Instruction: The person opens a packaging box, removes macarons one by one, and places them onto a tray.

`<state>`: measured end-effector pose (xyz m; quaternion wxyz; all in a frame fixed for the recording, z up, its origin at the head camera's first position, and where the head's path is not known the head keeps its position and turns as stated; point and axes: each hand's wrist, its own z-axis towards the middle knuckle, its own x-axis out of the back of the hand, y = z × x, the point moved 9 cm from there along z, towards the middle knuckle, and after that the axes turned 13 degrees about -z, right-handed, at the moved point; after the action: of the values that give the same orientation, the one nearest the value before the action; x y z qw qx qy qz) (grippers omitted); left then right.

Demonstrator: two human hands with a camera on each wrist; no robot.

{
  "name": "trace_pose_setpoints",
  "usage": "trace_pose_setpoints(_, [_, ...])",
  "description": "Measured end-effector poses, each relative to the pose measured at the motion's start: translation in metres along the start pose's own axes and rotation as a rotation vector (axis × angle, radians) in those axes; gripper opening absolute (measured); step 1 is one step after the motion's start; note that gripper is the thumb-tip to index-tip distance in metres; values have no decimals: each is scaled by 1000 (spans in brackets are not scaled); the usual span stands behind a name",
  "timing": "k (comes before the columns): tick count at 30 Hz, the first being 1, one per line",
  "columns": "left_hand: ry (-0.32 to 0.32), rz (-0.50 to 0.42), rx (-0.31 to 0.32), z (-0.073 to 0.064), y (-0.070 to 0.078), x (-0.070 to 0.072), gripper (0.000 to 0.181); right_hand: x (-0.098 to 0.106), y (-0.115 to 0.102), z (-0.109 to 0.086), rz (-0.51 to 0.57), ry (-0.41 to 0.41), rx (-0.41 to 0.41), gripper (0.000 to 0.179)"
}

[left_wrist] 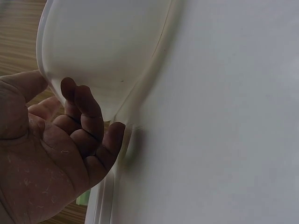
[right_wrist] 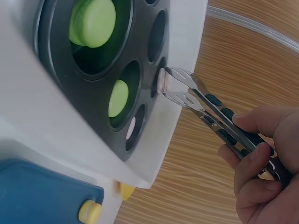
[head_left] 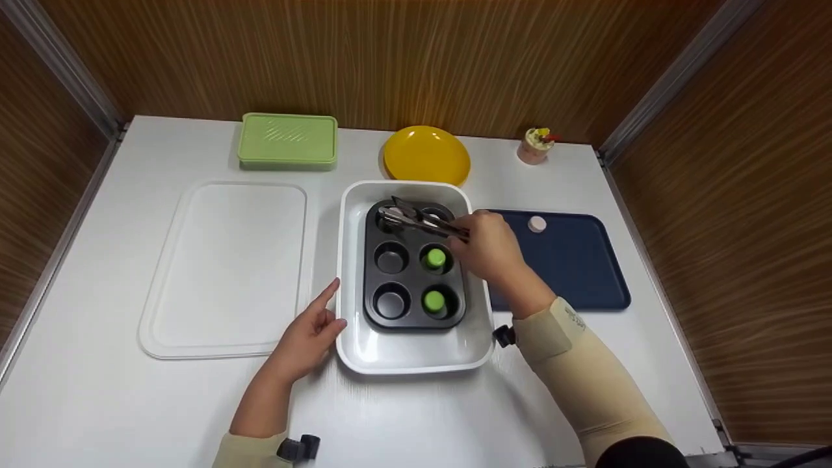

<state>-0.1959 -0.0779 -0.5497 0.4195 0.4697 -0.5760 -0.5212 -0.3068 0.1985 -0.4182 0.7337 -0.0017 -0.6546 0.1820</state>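
My right hand [head_left: 489, 246] grips metal tongs [head_left: 422, 221] with dark handles. At the tong tips, by the far-left cup, is a small pale pink piece [right_wrist: 162, 80]. The dark muffin tin [head_left: 413, 281] sits inside a white rectangular basin [head_left: 416, 356]. In its right-hand cups are two round green pieces [head_left: 435, 258] and, at the far end, a pale piece [right_wrist: 131, 128]. The near and middle left cups hold nothing. My left hand [head_left: 304, 341] touches the basin's left side with thumb and index finger, its other fingers loosely bent in the left wrist view.
A dark blue tray [head_left: 565, 273] with a small pale round piece [head_left: 537, 224] lies to the right. Left of the basin is a white lid [head_left: 227, 266]. Behind stand a green lidded box [head_left: 288, 140], a yellow plate [head_left: 426, 156] and a small dessert cup [head_left: 534, 153].
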Motion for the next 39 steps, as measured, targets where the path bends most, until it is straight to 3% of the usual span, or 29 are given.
trace_pose_setpoints(14, [16,8,-2,1,0,0,69,36,13,-25,13,117,39,10])
trace_pose_setpoints(23, [1,23,-14,0,0,0,69,51,41,-39,23,164,-41,15])
trace_pose_setpoints(30, [22,39,12,-1,-2,1,68,76,62,-48,10,243,-96,19])
trace_pose_setpoints(39, [20,17,-7,-1,-1,-1,68,100,96,-65,-39,312,-138,20])
